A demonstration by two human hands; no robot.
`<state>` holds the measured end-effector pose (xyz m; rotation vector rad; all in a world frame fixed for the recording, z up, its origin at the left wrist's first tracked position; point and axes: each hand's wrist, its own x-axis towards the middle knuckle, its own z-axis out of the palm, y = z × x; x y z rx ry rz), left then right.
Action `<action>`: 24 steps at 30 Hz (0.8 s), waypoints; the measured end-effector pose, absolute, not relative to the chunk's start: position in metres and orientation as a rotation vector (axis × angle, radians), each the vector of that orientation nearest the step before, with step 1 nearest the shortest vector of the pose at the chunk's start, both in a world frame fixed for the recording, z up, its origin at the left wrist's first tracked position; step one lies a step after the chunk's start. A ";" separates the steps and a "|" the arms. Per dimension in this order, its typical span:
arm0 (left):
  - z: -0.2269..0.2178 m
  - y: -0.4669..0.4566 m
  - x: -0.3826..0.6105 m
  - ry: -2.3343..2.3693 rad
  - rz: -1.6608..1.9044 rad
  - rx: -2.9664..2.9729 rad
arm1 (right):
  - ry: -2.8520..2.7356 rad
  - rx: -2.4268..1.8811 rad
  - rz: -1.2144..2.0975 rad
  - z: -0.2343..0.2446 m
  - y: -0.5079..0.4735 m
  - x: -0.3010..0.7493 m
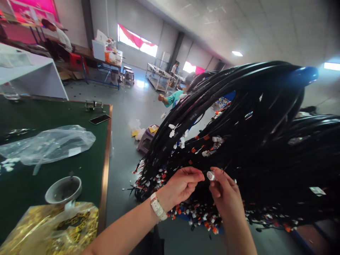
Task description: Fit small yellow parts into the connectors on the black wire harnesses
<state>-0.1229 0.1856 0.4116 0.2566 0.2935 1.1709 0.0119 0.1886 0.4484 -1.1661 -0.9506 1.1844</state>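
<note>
white connector [211, 175] in front of black cable bundle [252, 141], clamped in fingers of right hand [226, 189]. left hand [183, 184] pinched closed just beside connector. green table [91, 177] left of bundle.

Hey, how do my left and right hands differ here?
The left hand has a white band at its wrist; the right hand has none visible. The right hand grips a white connector; the left hand's fingertips are pinched, anything between them unclear. Both are bare, before black cables.

Head-worn view; forward, downward
</note>
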 end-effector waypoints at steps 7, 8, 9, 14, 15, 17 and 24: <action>0.415 0.187 -0.124 0.336 1.162 0.372 | -1.013 -1.219 1.196 0.451 0.189 0.011; 0.415 0.187 -0.124 0.343 1.169 0.393 | -1.011 -1.224 1.202 0.451 0.189 0.010; 0.415 0.187 -0.124 0.353 1.180 0.409 | -1.009 -1.224 1.215 0.451 0.188 0.010; 0.416 0.188 -0.123 0.401 1.232 0.447 | -0.953 -1.185 1.317 0.451 0.188 0.010; 0.417 0.188 -0.124 0.408 1.225 0.462 | -0.941 -1.178 1.333 0.451 0.188 0.010; 0.418 0.187 -0.124 0.425 1.198 0.503 | -0.928 -1.163 1.356 0.451 0.188 0.010; 0.422 0.184 -0.122 0.532 1.236 0.656 | -0.888 -1.124 1.435 0.450 0.187 0.014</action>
